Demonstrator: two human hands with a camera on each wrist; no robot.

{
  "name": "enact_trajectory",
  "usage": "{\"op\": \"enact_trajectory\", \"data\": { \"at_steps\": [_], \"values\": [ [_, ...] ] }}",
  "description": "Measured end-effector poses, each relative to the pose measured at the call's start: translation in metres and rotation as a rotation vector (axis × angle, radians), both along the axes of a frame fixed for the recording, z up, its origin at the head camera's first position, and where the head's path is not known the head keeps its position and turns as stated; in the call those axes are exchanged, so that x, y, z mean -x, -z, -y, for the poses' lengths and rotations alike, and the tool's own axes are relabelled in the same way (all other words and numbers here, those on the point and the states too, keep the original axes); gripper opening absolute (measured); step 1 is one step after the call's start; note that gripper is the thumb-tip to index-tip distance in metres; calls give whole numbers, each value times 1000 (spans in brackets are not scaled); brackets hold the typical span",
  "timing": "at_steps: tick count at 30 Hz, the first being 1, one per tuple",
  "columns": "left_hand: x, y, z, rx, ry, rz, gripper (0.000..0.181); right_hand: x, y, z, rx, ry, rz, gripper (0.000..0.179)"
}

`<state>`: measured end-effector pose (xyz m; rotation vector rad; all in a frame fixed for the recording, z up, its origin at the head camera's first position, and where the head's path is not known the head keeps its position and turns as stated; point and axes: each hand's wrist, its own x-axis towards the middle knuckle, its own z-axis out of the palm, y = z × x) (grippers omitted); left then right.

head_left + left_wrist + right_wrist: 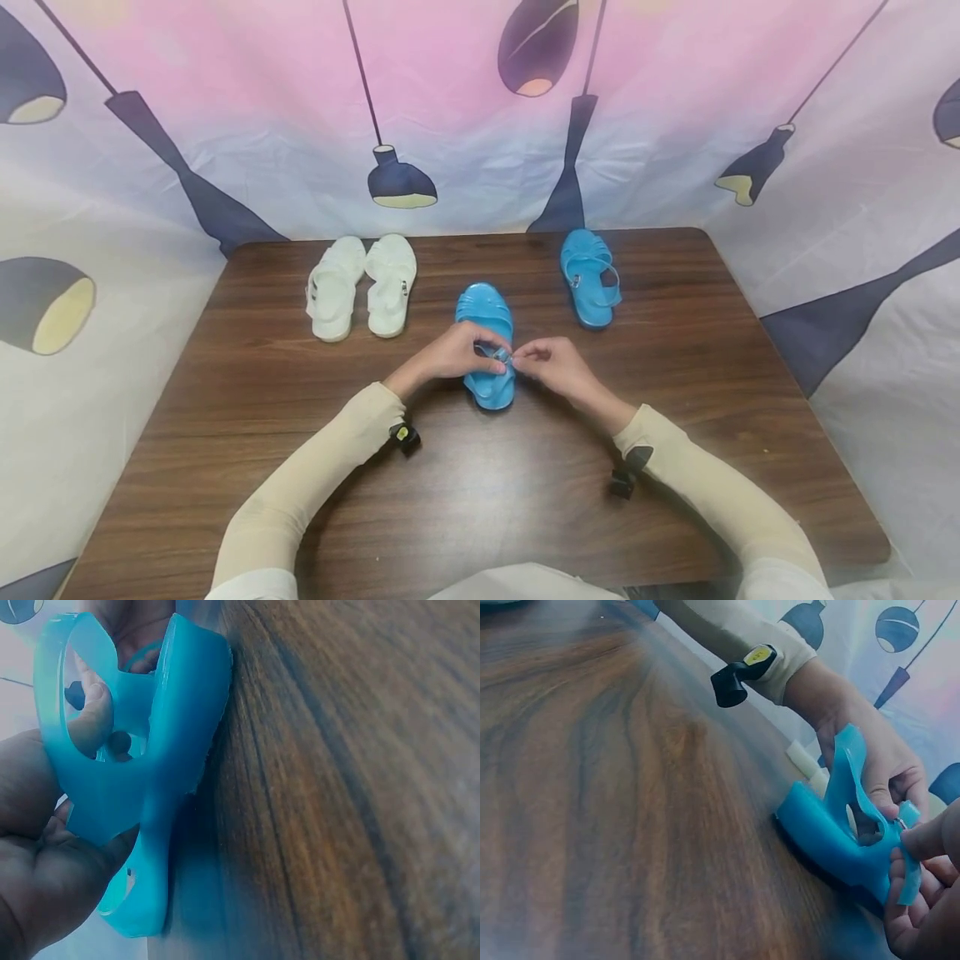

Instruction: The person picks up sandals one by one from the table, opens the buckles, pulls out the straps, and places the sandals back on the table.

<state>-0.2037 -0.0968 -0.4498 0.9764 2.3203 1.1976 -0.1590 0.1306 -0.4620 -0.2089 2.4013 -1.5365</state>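
A blue sandal [483,304] stands on its sole near the middle of the table, toe pointing away from me. My left hand [456,350] grips it from the left, with the thumb curled over the strap area. From the right, my right hand [558,367] pinches the sandal's narrow strap [910,885] between thumb and fingers, close to a small buckle. In the right wrist view the strap's end sticks out beyond the fingers. The heel band [51,690] arches up behind the sole in the left wrist view. Fingers partly hide the buckle.
Another blue sandal [596,310] lies at the back right of the brown wooden table [675,350]. A pair of white sandals, one left [341,258] and one right [392,258], sits at the back left. A patterned cloth [480,108] hangs behind the table.
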Motion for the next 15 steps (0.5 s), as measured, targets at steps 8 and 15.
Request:
{"op": "enact_trajectory", "data": {
  "at_steps": [8,15],
  "values": [
    [-2,0,-1,6,-9,11,23,3,2,0,89,10,134,19],
    [-1,-1,-3,15,1,-5,23,2,-2,-1,46,-22,71,19]
  ]
}}
